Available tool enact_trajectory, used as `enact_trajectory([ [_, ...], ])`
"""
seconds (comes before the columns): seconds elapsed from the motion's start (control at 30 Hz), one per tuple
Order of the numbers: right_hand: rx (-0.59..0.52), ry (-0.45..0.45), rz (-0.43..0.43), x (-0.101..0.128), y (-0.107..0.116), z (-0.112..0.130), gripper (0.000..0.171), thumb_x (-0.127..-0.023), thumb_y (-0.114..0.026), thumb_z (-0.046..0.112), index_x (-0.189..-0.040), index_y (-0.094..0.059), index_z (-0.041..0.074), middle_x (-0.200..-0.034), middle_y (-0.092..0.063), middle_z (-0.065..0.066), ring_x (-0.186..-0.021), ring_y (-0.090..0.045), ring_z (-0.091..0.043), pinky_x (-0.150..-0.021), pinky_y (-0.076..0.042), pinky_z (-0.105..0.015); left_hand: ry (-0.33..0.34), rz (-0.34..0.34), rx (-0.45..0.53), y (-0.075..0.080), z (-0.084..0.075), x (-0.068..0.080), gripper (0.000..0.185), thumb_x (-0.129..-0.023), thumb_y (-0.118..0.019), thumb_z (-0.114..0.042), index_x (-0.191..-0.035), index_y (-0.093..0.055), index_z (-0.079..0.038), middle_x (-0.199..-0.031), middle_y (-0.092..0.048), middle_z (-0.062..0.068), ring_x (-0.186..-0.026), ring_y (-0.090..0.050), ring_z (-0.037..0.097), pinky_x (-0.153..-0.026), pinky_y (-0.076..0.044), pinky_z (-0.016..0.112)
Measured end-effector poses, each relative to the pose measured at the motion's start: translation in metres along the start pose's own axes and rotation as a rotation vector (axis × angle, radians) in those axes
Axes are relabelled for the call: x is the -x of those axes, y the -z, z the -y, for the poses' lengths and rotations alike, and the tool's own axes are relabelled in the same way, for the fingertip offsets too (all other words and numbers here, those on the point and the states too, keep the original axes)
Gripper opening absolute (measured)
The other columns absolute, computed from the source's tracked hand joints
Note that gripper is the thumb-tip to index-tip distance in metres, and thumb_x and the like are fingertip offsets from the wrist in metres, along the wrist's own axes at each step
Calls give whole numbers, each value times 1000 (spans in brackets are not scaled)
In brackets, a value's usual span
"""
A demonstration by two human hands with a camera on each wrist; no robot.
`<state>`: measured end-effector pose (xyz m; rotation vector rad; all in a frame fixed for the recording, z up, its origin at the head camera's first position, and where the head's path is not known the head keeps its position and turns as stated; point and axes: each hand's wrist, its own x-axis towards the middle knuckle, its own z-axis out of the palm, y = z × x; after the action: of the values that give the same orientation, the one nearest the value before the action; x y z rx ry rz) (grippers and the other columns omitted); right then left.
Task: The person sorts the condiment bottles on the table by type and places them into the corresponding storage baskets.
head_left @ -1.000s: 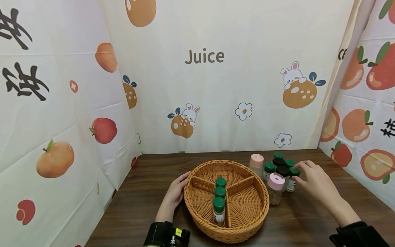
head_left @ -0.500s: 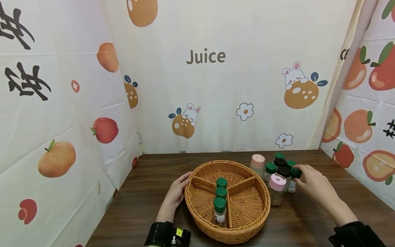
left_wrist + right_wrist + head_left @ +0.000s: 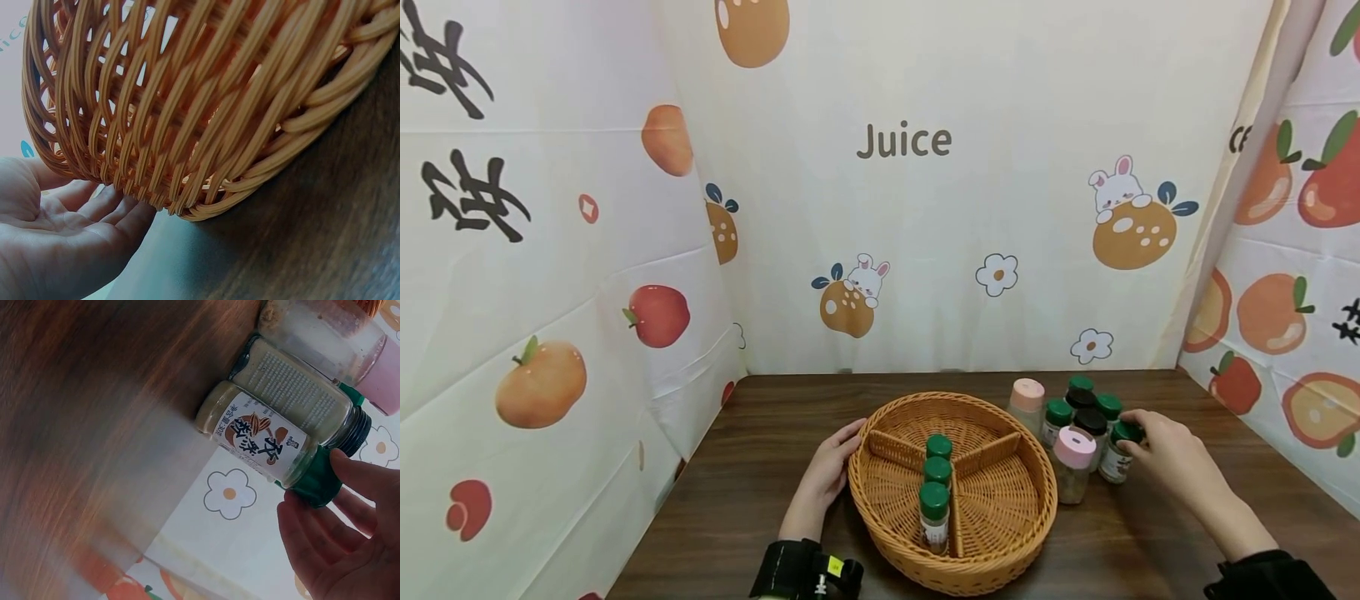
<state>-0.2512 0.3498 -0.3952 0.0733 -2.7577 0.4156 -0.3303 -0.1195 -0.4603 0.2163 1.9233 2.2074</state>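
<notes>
While the left hand [image 3: 831,469] rests its fingers against the outer wall of the wicker basket [image 3: 951,577], we find the grip of the right hand [image 3: 1174,454] clamped on the green cap [image 3: 317,480] of a spice jar [image 3: 1116,463], thumb opposing fingers. The left fingers lie along the weave without clasping it. The jar is at the right-hand edge of the group on the desk [image 3: 730,508], just beside a black-capped jar [image 3: 290,387]; whether its base is off the surface we cannot tell. We judge the step to be drawing this jar clear: a straight, steady lift should spare its neighbours, and a lower hold on the body would be safer should the cap be loose.

We note a clear-walled, cylindrical jar, pale tan powder within, white printed label, smooth cap. The basket is round, of ribbed strands under a braided rim, divided three ways; three green-capped jars [image 3: 934,502] stand in one compartment. The desk shows dark wood grain.
</notes>
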Motion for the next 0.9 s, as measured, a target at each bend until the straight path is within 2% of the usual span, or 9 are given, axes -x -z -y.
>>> enact_trajectory([
  [0.3, -4, 16, -33, 5, 6, 2, 33, -86, -76, 14, -112, -64, -3, -106, -68, -28, -80, -69, -34, -63, -53, -54, -8, 9, 0, -1, 0, -1, 46, -108, -41, -13, -152, -39, 0, -158, -33, 26, -145, -37, 37, -117, -38, 46],
  [0.57, 3, 65, -136, 9, 14, 10, 30, -84, -78, 13, -109, -67, 2, -104, -69, -24, -75, -65, -29, -56, -50, -46, 3, 31, 3, 2, 1, 0, 47, -108, -38, -12, -153, -34, 1, -158, -32, 26, -145, -38, 37, -114, -43, 39],
  [0.9, 1, 102, -210, 11, 25, 19, 30, -82, -80, 12, -108, -67, 3, -102, -69, -23, -77, -67, -33, -56, -51, -48, 3, 24, -1, 2, 2, -2, 47, -108, -39, -11, -153, -35, 1, -158, -33, 26, -144, -39, 36, -113, -43, 39],
])
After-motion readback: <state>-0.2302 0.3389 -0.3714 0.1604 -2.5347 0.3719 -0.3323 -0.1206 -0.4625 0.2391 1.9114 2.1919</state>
